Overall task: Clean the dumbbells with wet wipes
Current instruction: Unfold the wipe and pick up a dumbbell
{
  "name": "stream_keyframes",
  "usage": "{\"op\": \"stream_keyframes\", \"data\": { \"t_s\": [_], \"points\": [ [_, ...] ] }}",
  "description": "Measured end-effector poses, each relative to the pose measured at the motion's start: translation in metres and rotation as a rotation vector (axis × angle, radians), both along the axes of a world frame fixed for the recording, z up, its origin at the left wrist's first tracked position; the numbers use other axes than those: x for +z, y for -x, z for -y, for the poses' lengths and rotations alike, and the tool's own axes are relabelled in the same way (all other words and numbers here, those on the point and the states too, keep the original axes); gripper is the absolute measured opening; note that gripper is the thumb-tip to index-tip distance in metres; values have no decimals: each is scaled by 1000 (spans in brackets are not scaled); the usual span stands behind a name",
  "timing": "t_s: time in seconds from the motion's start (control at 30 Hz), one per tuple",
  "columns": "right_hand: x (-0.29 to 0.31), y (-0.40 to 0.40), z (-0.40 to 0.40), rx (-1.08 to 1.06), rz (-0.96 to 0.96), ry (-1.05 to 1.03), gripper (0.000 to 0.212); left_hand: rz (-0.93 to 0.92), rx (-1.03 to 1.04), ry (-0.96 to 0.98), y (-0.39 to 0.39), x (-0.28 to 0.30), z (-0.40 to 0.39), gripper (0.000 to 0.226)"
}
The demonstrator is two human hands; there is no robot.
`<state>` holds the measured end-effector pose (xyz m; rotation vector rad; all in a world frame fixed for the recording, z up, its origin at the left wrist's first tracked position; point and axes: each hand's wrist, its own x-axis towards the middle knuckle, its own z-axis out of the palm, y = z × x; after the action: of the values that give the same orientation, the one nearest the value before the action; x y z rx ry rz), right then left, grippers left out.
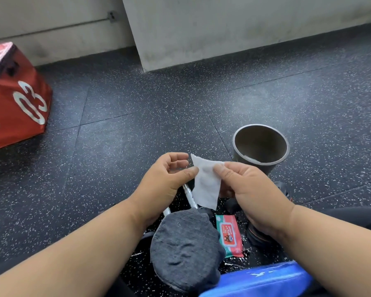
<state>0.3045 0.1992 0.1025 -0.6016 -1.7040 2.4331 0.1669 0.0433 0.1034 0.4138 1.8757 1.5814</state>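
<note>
The speckled black rubber floor (137, 125) fills most of the view, with a grey concrete wall (223, 28) behind it. At far left stands a red box (15, 99) marked "03". A dark round bin (260, 146) sits upright just beyond the hands. A grey socked foot (184, 245) lies low in the middle, and a blue pad (261, 279) shows at the bottom edge.

The dumbbells lie on the floor under the hands: one chrome dumbbell handle (189, 196) shows below the left hand, and a dark dumbbell head (257, 234) sits beneath the right wrist (mostly hidden). A red-and-green wipes pack (229, 234) lies flat between the foot and that head.

The left hand (169, 179) pinches the left edge of a white wet wipe (206, 183) with its thumb; the right hand (246, 185) pinches the right edge. Both grips are clamped on the wipe, which hangs above the dumbbells, not touching them.
</note>
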Motion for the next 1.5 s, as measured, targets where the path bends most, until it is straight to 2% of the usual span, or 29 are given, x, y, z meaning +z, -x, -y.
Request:
{"op": "stream_keyframes", "data": {
  "t_s": [0.1, 0.33, 0.7, 1.1, 1.3, 1.4, 1.47, 1.5],
  "points": [
    [-5, 4, -3, -86, -10, 152, 32, 116, -65, 17, -2, 5, -1, 28],
    [-3, 8, -10, -163, 30, 238, 38, 276, -52, -129, -6, 9, -4, 10],
    [2, 8, -8, -209, 63, 296, 38, 381, -128, -147, -7, 14, -2, 16],
    [1, 7, -5, -179, 49, 320, 36, 323, -187, -103, -10, 15, -1, 30],
    [-7, 7, -6, -201, 111, 182, 30, 370, -156, -109, -11, 16, -2, 30],
    [-7, 4, -6, -249, 155, -120, 31, 383, -119, -123, -10, 16, -2, 29],
    [-9, 1, -7, -254, 131, -291, 36, 376, -101, -121, -10, 16, -1, 30],
    [-8, -1, -7, -236, 112, -350, 33, 375, -100, -120, -10, 15, -1, 30]
  ]
}}
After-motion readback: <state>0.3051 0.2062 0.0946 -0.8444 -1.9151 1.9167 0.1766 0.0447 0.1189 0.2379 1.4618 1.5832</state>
